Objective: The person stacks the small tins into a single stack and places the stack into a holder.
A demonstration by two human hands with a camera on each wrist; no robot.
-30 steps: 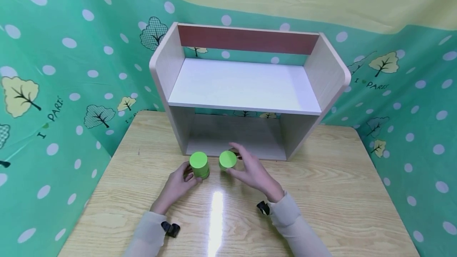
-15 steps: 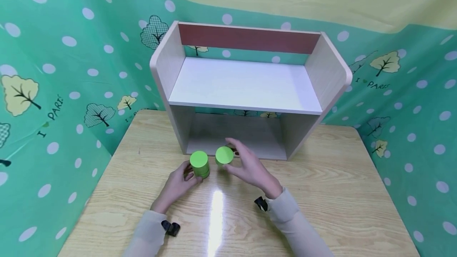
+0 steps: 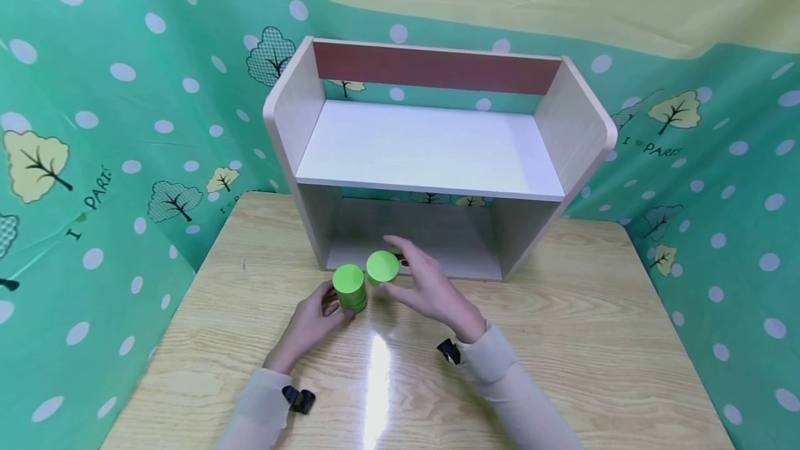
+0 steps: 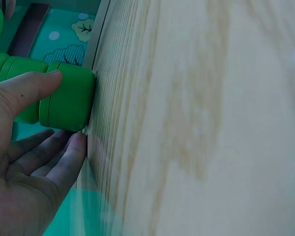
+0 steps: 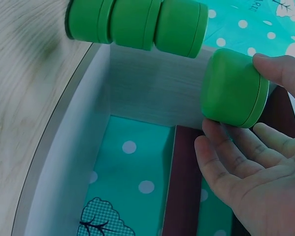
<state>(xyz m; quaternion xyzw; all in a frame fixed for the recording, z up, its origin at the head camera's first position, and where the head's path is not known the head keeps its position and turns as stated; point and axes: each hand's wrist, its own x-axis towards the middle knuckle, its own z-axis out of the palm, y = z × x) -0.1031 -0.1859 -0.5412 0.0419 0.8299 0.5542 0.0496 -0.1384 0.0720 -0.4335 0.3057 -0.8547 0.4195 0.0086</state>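
Note:
A stack of three round green lidded jars (image 3: 350, 287) stands upright on the table in front of the shelf; in the right wrist view the stacked jars (image 5: 134, 24) run along the top. My left hand (image 3: 310, 325) holds the stack low down. In the left wrist view its thumb lies on the bottom jar (image 4: 71, 96), with fingers on the opposite side. Another green jar (image 5: 234, 88) is held in the air by my right hand (image 3: 431, 292), thumb on one side and fingers on the other. This jar is just right of the stack's top, apart from it.
Behind the hands stands a two-level wooden shelf (image 3: 425, 148) with a reddish back bar (image 3: 437, 68). Its lower front edge lies close behind the jars. Around the wood-grain table (image 3: 594, 339) hangs a green dotted curtain (image 3: 125, 144).
My right hand has lifted its jar and carried it leftward and a little away from me, closer to the stack. The left hand and the stack have stayed in place.

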